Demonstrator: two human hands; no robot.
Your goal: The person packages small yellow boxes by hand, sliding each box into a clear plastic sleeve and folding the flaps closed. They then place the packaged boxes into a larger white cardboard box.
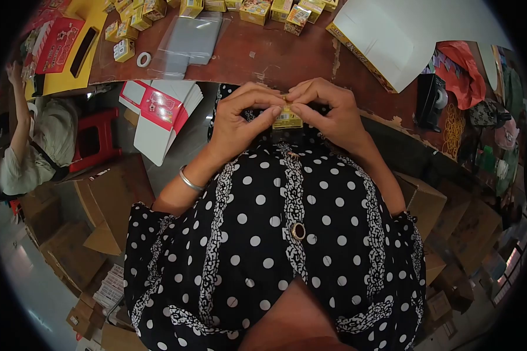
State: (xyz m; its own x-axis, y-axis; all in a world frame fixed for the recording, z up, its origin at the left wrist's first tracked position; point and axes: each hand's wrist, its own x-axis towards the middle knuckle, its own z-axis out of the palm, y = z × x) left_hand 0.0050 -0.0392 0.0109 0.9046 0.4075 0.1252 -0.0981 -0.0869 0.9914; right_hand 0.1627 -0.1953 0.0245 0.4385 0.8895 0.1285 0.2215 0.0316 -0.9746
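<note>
Between my two hands, close to my body at the table's front edge, is a small yellow box [288,119]. My left hand [243,114] pinches it from the left, thumb and fingertips at its upper edge. From the other side my right hand [328,108] grips the same edge, its thumb nearly meeting the left one. Fingers cover the top part of the box, while its printed lower face shows below them.
Several small yellow boxes [255,10] line the far side of the brown table [246,58]. Nearer lie clear plastic bags [196,41] and a white tape roll [144,59]. At right are a large white box [386,38] and a tape dispenser [430,102]. A person [35,140] is at left.
</note>
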